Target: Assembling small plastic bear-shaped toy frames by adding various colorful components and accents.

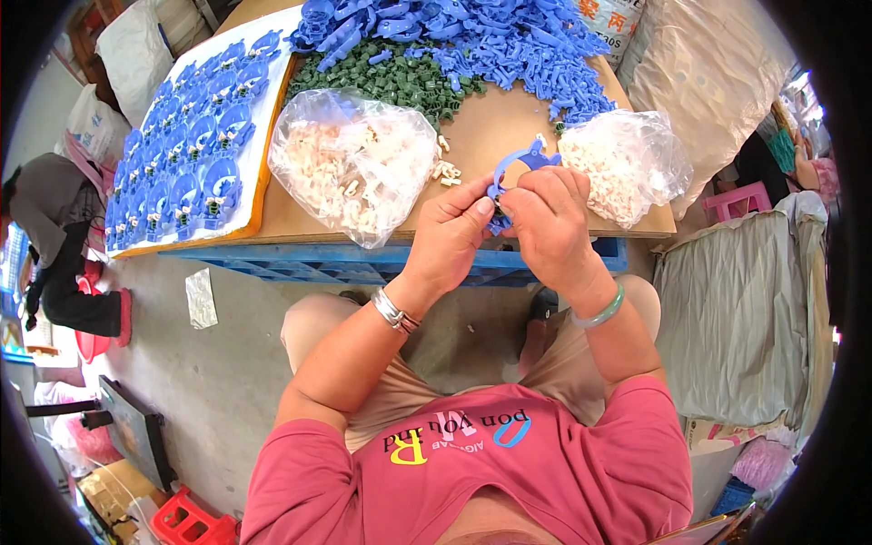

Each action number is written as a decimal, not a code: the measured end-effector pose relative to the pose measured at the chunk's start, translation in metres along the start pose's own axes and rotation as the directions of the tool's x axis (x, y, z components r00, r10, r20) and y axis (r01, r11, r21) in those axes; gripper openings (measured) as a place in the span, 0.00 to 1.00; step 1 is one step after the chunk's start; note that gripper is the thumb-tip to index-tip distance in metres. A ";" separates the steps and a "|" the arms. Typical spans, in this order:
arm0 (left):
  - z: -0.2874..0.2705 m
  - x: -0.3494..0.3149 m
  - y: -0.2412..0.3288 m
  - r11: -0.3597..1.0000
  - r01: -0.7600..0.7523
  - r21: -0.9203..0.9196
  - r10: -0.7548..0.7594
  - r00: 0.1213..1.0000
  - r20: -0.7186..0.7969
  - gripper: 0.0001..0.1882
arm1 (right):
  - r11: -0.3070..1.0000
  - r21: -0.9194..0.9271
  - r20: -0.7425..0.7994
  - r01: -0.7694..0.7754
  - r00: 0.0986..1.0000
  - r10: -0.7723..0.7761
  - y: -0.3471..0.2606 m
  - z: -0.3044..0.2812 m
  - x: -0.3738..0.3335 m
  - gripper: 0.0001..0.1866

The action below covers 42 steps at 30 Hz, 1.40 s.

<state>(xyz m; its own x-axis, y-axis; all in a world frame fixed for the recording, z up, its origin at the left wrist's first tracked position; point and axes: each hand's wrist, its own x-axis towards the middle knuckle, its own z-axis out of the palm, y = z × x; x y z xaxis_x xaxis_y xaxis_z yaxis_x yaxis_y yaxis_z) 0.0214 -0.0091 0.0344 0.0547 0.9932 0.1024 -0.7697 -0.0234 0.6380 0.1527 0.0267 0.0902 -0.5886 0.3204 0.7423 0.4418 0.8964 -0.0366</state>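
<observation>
Both hands meet above the table's near edge around one blue curved plastic part (515,162), a ring-like arc with a small tab at its upper end. My left hand (451,227) pinches its lower end between thumb and fingers. From the other side my right hand (552,218) closes its fingers on the same end; a small dark piece shows between the fingertips, too covered to name. Left of my hands sits a clear bag of cream-coloured small parts (350,159), with a few spilled beside it. Another bag of cream parts (622,163) lies just right of my right hand.
Heaps of blue parts (436,27) and dark green parts (381,86) cover the table's far side. Rows of blue assemblies stand on a white, yellow-edged tray (259,173) at left. Below the tabletop is a blue crate (318,263). Another person (64,236) bends over at far left.
</observation>
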 end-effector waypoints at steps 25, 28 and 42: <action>-0.003 0.000 -0.008 0.995 -0.097 -0.029 0.099 0.992 0.075 0.18 | 0.981 0.136 -0.094 -0.137 0.984 0.151 -0.006 0.003 -0.003 0.08; -0.006 0.002 -0.009 0.994 -0.113 -0.006 0.113 0.990 0.088 0.19 | 0.980 0.140 -0.129 -0.139 0.979 0.157 -0.003 0.004 -0.003 0.07; -0.010 0.006 -0.001 0.934 0.008 -0.357 0.062 0.981 0.183 0.18 | 0.843 0.409 -0.026 -0.348 0.920 0.392 -0.012 0.013 -0.006 0.06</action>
<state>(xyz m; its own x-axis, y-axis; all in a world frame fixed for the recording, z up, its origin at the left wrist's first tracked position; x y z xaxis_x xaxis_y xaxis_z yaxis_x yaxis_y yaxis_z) 0.0159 -0.0018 0.0265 0.1226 0.9522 0.2797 -0.9457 0.0266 0.3240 0.1421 0.0176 0.0774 -0.3504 0.6382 0.6855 0.3004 0.7698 -0.5632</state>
